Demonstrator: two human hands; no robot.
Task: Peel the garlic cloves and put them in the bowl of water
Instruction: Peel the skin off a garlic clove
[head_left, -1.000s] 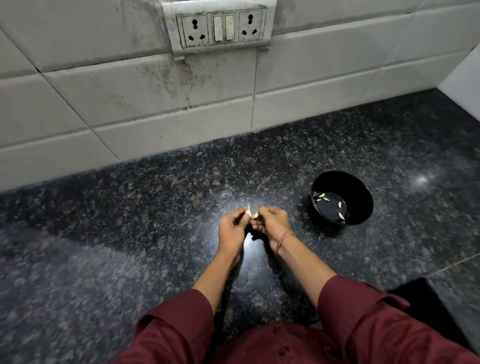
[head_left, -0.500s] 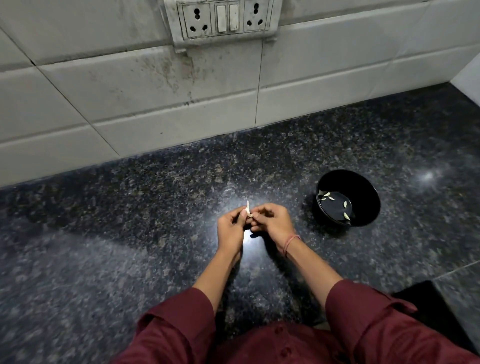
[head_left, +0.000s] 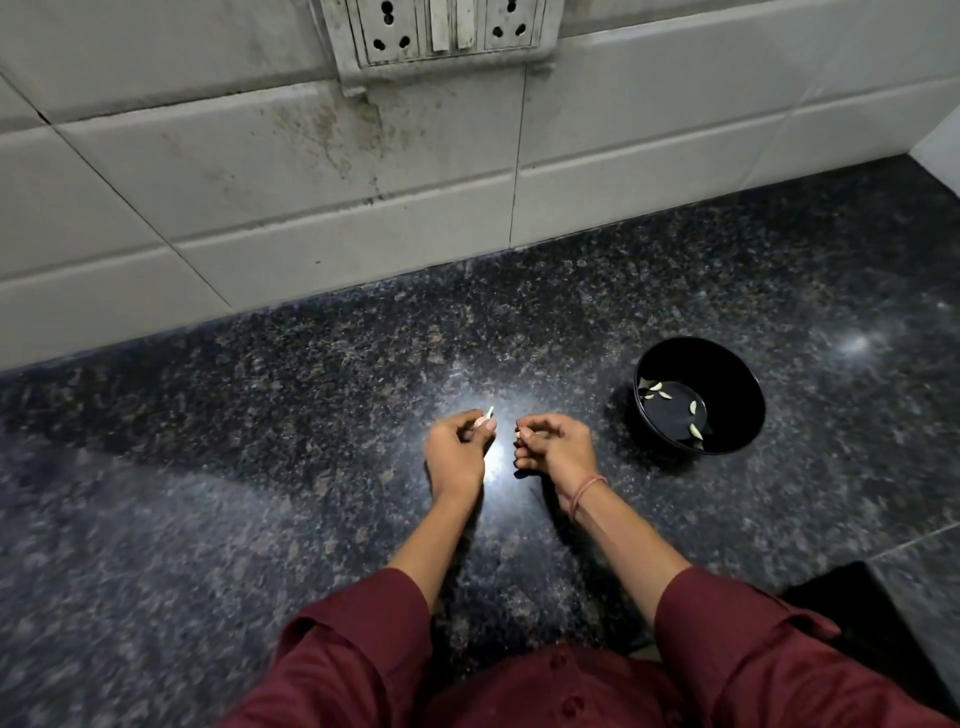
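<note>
My left hand (head_left: 457, 449) pinches a small pale garlic clove (head_left: 489, 415) between thumb and fingers, its tip sticking up. My right hand (head_left: 558, 449) is a short gap to the right, fingers curled, pinching a tiny scrap at its fingertips (head_left: 521, 431); whether it is skin or clove I cannot tell. Both hands hover low over the dark speckled counter (head_left: 311, 415). A black bowl (head_left: 748, 415) with water stands right of my right hand, with several peeled cloves (head_left: 693, 408) floating in it.
A white tiled wall (head_left: 363, 171) with a socket panel (head_left: 441, 31) rises behind the counter. A dark object (head_left: 878, 623) lies at the counter's near right. My red sleeves (head_left: 727, 623) fill the bottom.
My hands were together on the clove; now they have pulled apart, the left keeping the clove, the right taking a small scrap with it.
</note>
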